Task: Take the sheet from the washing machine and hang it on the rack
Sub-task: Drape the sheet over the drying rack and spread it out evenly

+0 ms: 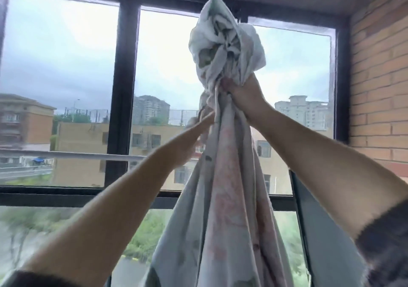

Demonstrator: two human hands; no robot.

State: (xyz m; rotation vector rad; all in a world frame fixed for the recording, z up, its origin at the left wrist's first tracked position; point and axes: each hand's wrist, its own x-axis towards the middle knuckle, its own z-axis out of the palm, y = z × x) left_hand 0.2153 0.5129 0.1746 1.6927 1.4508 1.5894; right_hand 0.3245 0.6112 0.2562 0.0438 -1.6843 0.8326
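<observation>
Dead centre, the crumpled pale cloth sheet [223,50] is up in front of the dark-framed window [123,88]. The right hand [240,92] grips its neck, with the bundle above and the tail hanging below, between both arms. The left hand [192,139] touches it lower left, grip blurred. The white horizontal rail [66,154] runs behind that arm, and the tan brick wall [379,77] stands at the right.

Window [125,66] ahead, brick wall [379,66] right; room left of sheet [229,176].

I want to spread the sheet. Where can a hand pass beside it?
Free: left of the sheet, above the left arm and white rail. Tighter on the right: right hand, its arm, then the brick wall.
</observation>
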